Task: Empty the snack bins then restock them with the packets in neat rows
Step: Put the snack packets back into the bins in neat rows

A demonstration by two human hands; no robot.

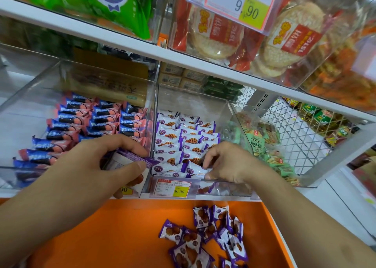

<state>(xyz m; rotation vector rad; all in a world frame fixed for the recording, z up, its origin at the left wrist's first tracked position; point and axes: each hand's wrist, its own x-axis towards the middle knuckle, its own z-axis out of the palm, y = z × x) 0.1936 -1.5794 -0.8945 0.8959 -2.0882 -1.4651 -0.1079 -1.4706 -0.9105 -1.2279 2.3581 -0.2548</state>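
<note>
A clear plastic bin [221, 188] in the middle of the shelf holds purple-and-white waffle snack packets [179, 139] standing in neat rows. My left hand [105, 162] grips a small stack of the same purple packets [132, 159] just left of that bin's front corner. My right hand [225, 162] reaches into the bin's front and pinches a packet [195, 167] in the front row. More purple packets [207, 237] lie in a loose pile on the orange surface [122, 227] below the shelf.
The bin on the left [30, 96] holds blue-and-pink packets [85, 121] in rows. A bin of green packets [262, 143] stands to the right, beside a wire basket [305, 129]. Upper shelf bins carry rice crackers [219, 33] and a price tag [234, 3].
</note>
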